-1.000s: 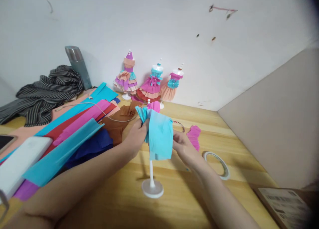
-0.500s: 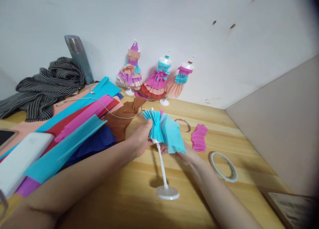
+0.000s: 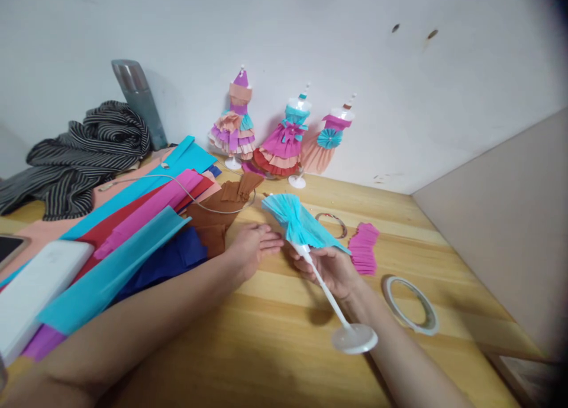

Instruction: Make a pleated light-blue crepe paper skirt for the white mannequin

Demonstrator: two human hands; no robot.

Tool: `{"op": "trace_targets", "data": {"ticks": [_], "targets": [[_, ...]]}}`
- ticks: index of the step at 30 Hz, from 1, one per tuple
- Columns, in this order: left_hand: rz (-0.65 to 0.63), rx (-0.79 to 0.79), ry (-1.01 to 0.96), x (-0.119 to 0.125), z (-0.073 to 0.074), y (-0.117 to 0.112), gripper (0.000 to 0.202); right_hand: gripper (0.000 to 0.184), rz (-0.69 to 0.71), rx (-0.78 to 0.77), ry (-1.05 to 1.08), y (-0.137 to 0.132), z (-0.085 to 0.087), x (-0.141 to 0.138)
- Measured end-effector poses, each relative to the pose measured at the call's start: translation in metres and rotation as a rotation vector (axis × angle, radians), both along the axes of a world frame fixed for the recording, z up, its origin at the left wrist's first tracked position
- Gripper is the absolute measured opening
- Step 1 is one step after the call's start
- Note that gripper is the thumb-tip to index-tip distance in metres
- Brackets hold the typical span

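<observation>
A miniature dress form (image 3: 326, 287) on a white stand is tilted, its round base lifted toward the lower right. Pleated turquoise crepe paper (image 3: 295, 220) wraps its upper body, gathered at the waist and flaring to the right. My right hand (image 3: 331, 269) holds the form from below and behind, the fingers partly hidden by the paper. Just left of the paper, my left hand (image 3: 260, 246) is open, its fingers stretched out and holding nothing.
Against the wall stand three small dress forms (image 3: 288, 139) in paper dresses. Crepe sheets (image 3: 119, 266), a power bank (image 3: 48, 290) and a striped cloth (image 3: 89, 154) lie left. On the right are a tape roll (image 3: 410, 304), pink pleated paper (image 3: 364, 248) and a thin patterned ring (image 3: 332, 224).
My left hand has let go of the turquoise paper and opened. The form has tilted, its base swinging right and up, while my right hand keeps hold of it.
</observation>
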State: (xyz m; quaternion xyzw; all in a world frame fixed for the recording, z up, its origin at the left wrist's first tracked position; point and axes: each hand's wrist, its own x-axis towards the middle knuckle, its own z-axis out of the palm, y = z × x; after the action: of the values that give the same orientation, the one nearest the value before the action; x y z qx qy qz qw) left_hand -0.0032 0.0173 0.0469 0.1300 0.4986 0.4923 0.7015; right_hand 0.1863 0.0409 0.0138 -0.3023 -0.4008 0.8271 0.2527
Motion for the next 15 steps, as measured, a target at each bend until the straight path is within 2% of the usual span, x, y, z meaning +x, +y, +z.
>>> {"op": "trace_targets", "data": {"ticks": [6,11,15], "targets": [[0.021,0.032,-0.018,-0.0017,-0.0048,-0.0005,0.007,0.025,0.000,-0.155,0.067,-0.0013,0.0000,-0.0033],[0.055,0.040,-0.009,-0.0025,-0.0089,0.0027,0.006,0.023,-0.022,-0.191,0.082,-0.0038,0.0006,-0.0067],[0.011,0.050,-0.026,-0.0017,-0.0101,0.0041,0.012,0.022,0.010,-0.184,0.046,-0.0061,-0.0017,-0.0068]]}}
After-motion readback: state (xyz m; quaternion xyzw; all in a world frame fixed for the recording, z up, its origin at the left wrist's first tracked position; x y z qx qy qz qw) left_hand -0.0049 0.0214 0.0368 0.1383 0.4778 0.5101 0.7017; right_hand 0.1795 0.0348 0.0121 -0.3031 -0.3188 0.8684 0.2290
